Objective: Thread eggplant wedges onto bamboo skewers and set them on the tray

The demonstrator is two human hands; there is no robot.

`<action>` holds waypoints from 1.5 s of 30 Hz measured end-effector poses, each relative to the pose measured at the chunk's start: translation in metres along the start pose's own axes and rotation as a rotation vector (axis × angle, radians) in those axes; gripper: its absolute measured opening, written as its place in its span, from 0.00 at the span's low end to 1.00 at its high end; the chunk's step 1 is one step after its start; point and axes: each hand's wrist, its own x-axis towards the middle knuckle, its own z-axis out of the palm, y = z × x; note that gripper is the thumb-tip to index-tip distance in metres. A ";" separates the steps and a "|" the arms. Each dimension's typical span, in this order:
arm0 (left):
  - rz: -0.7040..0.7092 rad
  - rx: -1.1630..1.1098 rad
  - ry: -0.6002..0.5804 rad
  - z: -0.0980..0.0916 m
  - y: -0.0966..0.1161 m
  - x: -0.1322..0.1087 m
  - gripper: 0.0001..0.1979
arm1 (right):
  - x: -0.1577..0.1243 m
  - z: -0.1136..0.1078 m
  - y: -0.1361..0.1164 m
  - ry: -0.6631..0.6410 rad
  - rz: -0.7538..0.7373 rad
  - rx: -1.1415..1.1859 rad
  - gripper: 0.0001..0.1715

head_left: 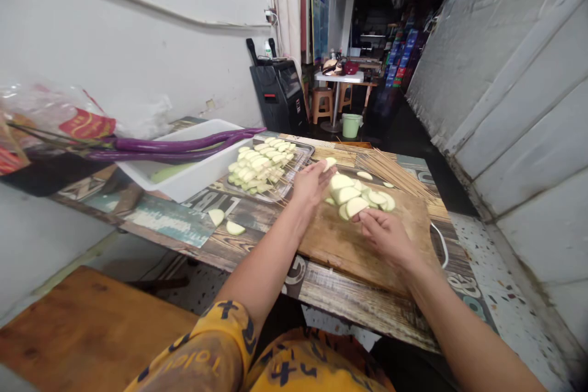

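On the wooden cutting board (404,257) lies a loose pile of pale half-moon vegetable slices (342,181) with thin green skin. My left hand (312,184) is closed on one such slice (329,163) at the pile's left; whether a skewer is in it too I cannot tell. The fingers of my right hand (383,233) pinch the edge of a slice (356,206) at the front of the pile. Left of the board, a metal tray (305,153) bears skewered slices (261,162) in stacked rows, their sticks pointing toward my left arm.
Bare bamboo skewers (399,174) lie beyond the board. Two stray slices (235,228) rest at the table's left front. Long purple eggplants (179,144) lie across a white plastic bin (172,191). Behind stand a black speaker (280,95) and a green bucket (351,125).
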 end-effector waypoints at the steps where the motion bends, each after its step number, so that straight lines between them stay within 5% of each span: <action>1: -0.009 0.003 0.001 0.000 0.000 0.000 0.05 | 0.000 0.000 -0.002 -0.026 0.082 0.120 0.20; 4: -0.028 0.015 0.012 0.000 -0.001 0.000 0.05 | 0.000 0.001 -0.002 -0.042 0.163 0.201 0.20; 10: -0.023 0.000 0.005 0.001 -0.003 0.000 0.03 | 0.003 0.002 0.012 0.128 -0.300 -0.497 0.17; 17: -0.019 0.007 -0.016 0.000 -0.003 0.000 0.05 | 0.004 0.002 0.020 0.176 -0.367 -0.669 0.17; 21: -0.026 0.013 -0.013 0.001 -0.004 -0.001 0.06 | 0.004 0.001 0.015 0.154 -0.320 -0.544 0.17; 30: -0.037 0.013 -0.001 0.001 -0.004 -0.002 0.05 | 0.002 0.001 0.006 0.020 0.109 0.195 0.21; 39: -0.016 0.022 -0.002 0.008 -0.008 -0.007 0.03 | 0.003 0.002 0.015 0.199 -0.351 -0.625 0.18; 45: 0.021 0.032 -0.013 0.010 -0.009 -0.009 0.05 | 0.003 0.002 0.017 0.237 -0.394 -0.743 0.17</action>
